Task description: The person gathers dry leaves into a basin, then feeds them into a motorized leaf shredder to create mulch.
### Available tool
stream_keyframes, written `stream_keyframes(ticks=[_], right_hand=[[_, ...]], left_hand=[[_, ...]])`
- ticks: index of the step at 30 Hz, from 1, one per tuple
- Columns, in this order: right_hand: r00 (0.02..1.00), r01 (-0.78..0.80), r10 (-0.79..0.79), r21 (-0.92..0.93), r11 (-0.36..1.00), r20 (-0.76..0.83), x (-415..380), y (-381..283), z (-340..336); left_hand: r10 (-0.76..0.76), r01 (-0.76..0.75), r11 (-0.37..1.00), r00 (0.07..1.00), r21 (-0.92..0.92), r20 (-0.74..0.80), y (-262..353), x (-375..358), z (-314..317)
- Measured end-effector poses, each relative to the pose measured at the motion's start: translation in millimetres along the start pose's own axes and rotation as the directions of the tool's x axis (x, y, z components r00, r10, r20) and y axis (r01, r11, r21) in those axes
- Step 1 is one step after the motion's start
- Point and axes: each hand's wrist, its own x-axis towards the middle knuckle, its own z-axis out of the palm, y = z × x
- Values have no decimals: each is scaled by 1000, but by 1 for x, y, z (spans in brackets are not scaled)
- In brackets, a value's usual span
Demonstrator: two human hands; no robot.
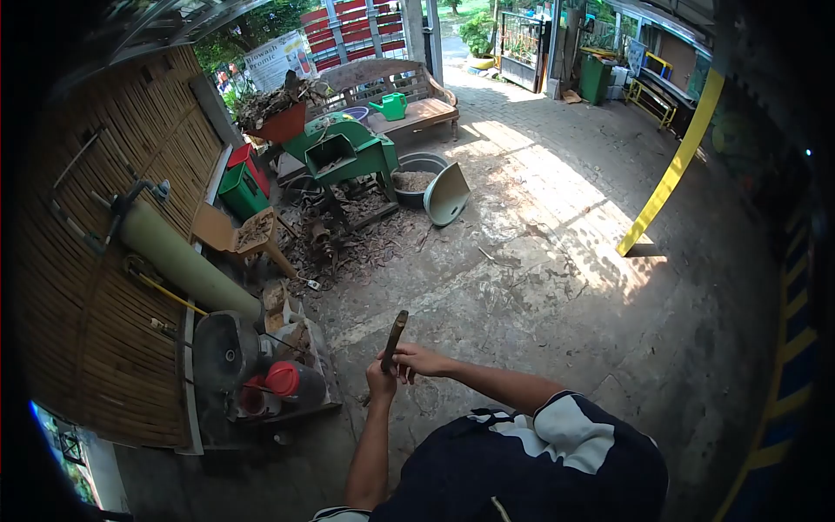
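Your left hand (pixel 380 380) and right hand (pixel 416 360) both clasp a brown stick (pixel 394 337) | stick points to 12 o'clock | its lower end is hidden in your fists

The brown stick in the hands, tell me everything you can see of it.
The brown stick is short, dark and woody-looking, slightly flattened, its surface too small to read. It stands nearly upright, tilted a little right at the top. The left hand grips its lower end; the right hand touches it with its fingers just beside. It is held above the concrete floor.
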Motion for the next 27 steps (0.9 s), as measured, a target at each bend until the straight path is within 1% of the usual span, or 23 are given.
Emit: stream_keyframes(ticks=[1, 2, 3, 4, 5, 6, 7, 8, 9, 11, 12, 13, 14, 15, 16, 17, 18, 19, 21, 23, 25, 26, 27], right_hand=[[1000, 7, -7, 6, 1000, 0, -12, -2, -1], [992, 114, -121, -181, 977, -32, -27, -4, -3], [970, 206, -238, -360, 910, -46, -44, -10, -3], [956, 234, -287, -453, 860, -51, -56, -9, -12], [956, 235, -288, -444, 864, -55, -77, -3, -19], [934, 225, -333, -515, 827, -126, -99, -5, -25], [903, 207, -382, -581, 787, -195, -119, -6, -32], [889, 187, -398, -614, 767, -226, -140, -3, -41], [889, 177, -389, -603, 778, -240, -152, 5, -52], [776, 145, -585, -835, 530, -236, -175, 31, -70], [794, 102, -554, -844, 526, -249, -187, 28, -72], [784, 82, -554, -839, 538, -279, -194, 22, -71], [764, 130, -587, -826, 549, -270, -199, 15, -68], [742, 178, -618, -811, 557, -261, -201, 12, -67], [733, 158, -616, -808, 567, -289, -201, 11, -69], [722, 137, -582, -748, 650, -374, -198, 10, -72], [710, 121, -542, -680, 723, -449, -200, 9, -79], [704, 110, -539, -678, 726, -463, -208, 3, -83], [593, -65, -620, -799, 598, -513, -226, -10, -88], [590, -91, -600, -783, 615, -540, -247, -17, -100], [629, -144, -587, -818, 557, -510, -263, -16, -116], [599, -163, -630, -845, 508, -494, -268, -16, -122], [600, -162, -629, -845, 509, -494, -268, -18, -127]], left_hand=[[29, -39, 997, 990, -74, -135, 16, -8, 0], [114, -128, 990, 969, -53, -220, -11, -13, 13], [116, -128, 991, 970, -45, -211, -11, -17, 14], [-15, -3, 996, 981, -94, -192, -7, -16, 18], [-152, 130, 982, 975, -137, -164, -4, -24, 21], [-174, 119, 934, 975, -337, -137, 12, -21, 27], [-172, 121, 937, 976, -329, -131, 38, -16, 29], [-183, 145, 902, 982, -407, -56, 68, -11, 32], [-195, 183, 857, 980, -481, 26, 92, -8, 40], [-2, 41, 818, 998, -574, 69, 122, -2, 62], [-3, 60, 818, 995, -573, 100, 141, -2, 72], [52, 70, 736, 986, -674, 159, 166, -1, 81], [111, 92, 640, 971, -763, 210, 190, -2, 90], [117, 112, 637, 964, -763, 239, 210, -2, 98], [171, 111, 551, 955, -827, 242, 229, -3, 105], [223, 112, 456, 946, -883, 235, 248, -4, 111], [233, 133, 432, 939, -892, 253, 267, -2, 112], [236, 145, 428, 935, -892, 266, 281, 2, 111], [329, 37, 441, 923, -897, 200, 300, 13, 100], [304, -10, 392, 945, -920, 120, 324, 24, 77], [272, 10, 284, 958, -959, 91, 343, 27, 45], [311, 5, 256, 947, -967, 87, 346, 29, 30], [348, -2, 227, 934, -974, 79, 346, 26, 16]])
